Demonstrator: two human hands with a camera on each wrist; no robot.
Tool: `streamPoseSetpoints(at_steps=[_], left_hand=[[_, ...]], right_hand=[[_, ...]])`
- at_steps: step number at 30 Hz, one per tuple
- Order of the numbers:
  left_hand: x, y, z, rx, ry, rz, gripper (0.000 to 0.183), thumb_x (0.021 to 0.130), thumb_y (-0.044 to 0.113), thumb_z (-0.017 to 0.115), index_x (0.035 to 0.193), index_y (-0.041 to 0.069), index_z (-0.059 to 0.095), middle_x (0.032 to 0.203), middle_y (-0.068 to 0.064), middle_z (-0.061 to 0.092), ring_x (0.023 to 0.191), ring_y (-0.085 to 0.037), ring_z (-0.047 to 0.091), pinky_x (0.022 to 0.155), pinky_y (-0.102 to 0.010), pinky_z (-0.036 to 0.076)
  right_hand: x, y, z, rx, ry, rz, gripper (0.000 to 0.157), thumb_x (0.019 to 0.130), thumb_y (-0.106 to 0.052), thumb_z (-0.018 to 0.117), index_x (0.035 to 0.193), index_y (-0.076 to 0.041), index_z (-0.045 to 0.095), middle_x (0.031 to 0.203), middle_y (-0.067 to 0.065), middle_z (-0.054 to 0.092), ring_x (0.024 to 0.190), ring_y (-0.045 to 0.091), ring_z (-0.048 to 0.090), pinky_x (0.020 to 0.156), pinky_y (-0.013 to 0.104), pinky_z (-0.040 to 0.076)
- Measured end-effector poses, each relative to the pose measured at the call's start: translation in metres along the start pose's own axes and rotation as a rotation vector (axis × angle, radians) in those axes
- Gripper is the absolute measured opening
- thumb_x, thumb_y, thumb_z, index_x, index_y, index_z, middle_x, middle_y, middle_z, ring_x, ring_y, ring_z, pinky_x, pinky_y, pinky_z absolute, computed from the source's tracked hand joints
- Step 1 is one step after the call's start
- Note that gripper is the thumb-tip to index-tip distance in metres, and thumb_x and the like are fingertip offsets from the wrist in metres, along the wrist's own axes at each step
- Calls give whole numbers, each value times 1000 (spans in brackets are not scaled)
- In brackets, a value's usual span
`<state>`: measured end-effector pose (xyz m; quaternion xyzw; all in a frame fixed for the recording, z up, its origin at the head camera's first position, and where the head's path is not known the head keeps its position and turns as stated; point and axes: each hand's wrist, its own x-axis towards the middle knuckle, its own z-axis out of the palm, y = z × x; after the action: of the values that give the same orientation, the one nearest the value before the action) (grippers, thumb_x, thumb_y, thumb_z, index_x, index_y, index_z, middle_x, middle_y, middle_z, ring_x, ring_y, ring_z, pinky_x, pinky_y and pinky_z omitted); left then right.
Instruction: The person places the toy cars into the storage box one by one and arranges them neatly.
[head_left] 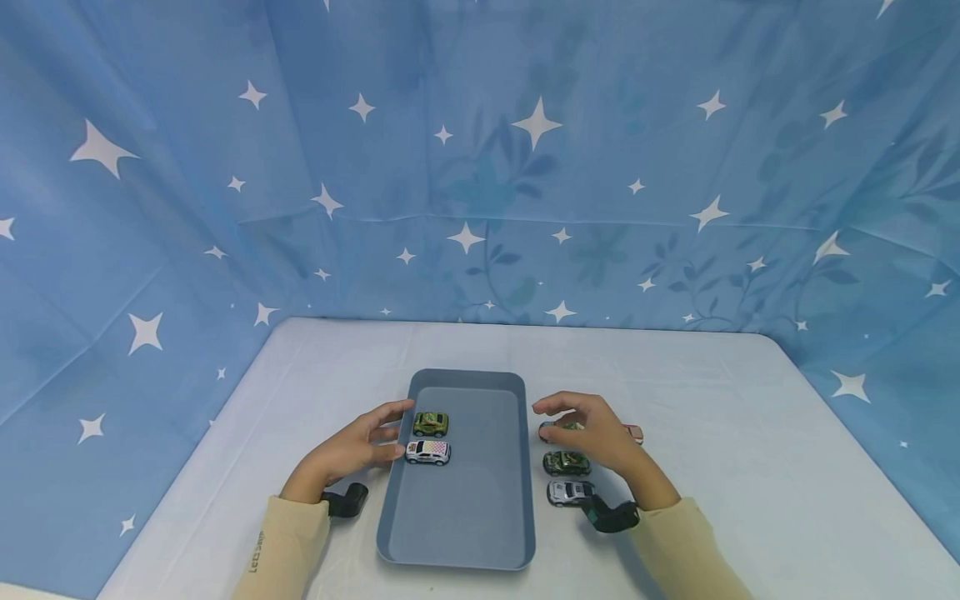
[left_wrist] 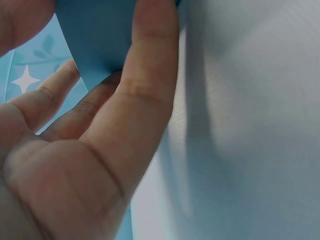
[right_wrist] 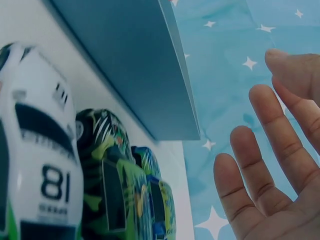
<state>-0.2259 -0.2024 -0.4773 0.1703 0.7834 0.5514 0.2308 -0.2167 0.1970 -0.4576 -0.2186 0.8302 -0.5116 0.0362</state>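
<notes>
A grey-blue tray point(head_left: 472, 517) holds a green camouflage toy car point(head_left: 431, 424) and a white toy car with a pink-checked roof point(head_left: 427, 452) by its left wall. My left hand point(head_left: 360, 442) touches that side with loosely bent fingers; in the left wrist view its fingers point(left_wrist: 145, 75) lie along the outer wall. Over the cars right of the tray, my right hand point(head_left: 588, 425) hovers, fingers spread and holding nothing. Below it stand a partly covered green-blue toy car point(head_left: 551, 432), a dark green camouflage car point(head_left: 567, 463) and a white car numbered 18 point(right_wrist: 47, 150).
A reddish toy car point(head_left: 636, 433) shows partly behind my right hand. The white table point(head_left: 750, 467) extends on both sides of the tray. A blue cloth with white stars point(head_left: 480, 167) hangs behind it. Dark wrist devices point(head_left: 615, 517) sit under both wrists.
</notes>
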Motion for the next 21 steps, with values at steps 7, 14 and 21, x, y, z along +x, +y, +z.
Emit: streamPoseSetpoints(at_steps=[7, 14, 21], left_hand=[[0, 1, 0, 9, 7, 5, 81, 105, 11, 74, 169, -3, 27, 172, -36, 22, 152, -64, 29, 114, -72, 41], [-1, 2, 1, 10, 2, 10, 81, 105, 11, 74, 169, -3, 26, 172, -35, 21, 152, -64, 28, 114, -73, 40], [-1, 1, 1, 14, 7, 9, 81, 104, 11, 74, 169, -3, 27, 172, -36, 22, 152, -64, 29, 114, -73, 40]], right_hand=[[-6, 0, -5, -26, 53, -6, 29, 100, -6, 76, 126, 6, 74, 129, 20, 74, 111, 41, 73, 107, 87, 8], [-9, 8, -12, -24, 63, -57, 27, 101, -2, 75, 125, 9, 73, 128, 26, 72, 121, 30, 69, 101, 42, 58], [-12, 9, -20, -37, 93, -18, 29, 100, -3, 76, 126, 9, 73, 128, 20, 74, 120, 41, 68, 104, 52, 57]])
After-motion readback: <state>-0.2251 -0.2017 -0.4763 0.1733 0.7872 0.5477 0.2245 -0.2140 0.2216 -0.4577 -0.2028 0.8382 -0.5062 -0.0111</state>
